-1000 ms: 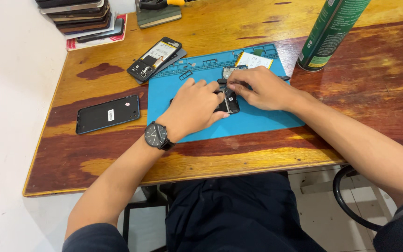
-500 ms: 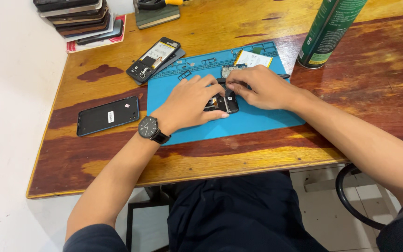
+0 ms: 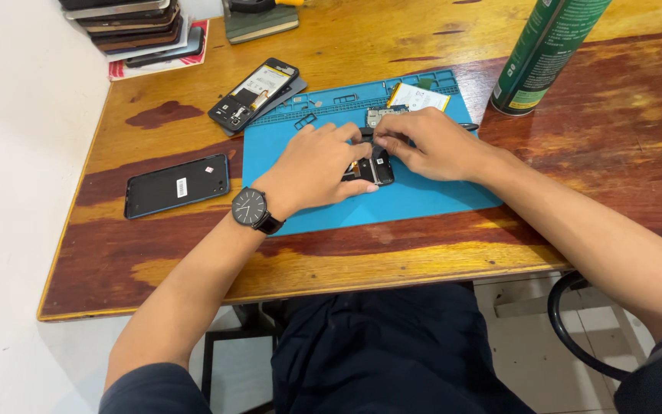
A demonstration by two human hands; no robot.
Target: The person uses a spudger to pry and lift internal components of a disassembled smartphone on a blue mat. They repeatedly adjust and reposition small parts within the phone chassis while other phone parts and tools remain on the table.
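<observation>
Both hands have shifted slightly left on the blue mat (image 3: 423,201). Left hand (image 3: 317,165) now clamps the small black part (image 3: 377,167) at centre; right hand (image 3: 432,142) pinches its top edge

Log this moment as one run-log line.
left hand: pinning small black phone part | right hand: working its top end | surface: blue mat | nearby: opened phone, green can
</observation>
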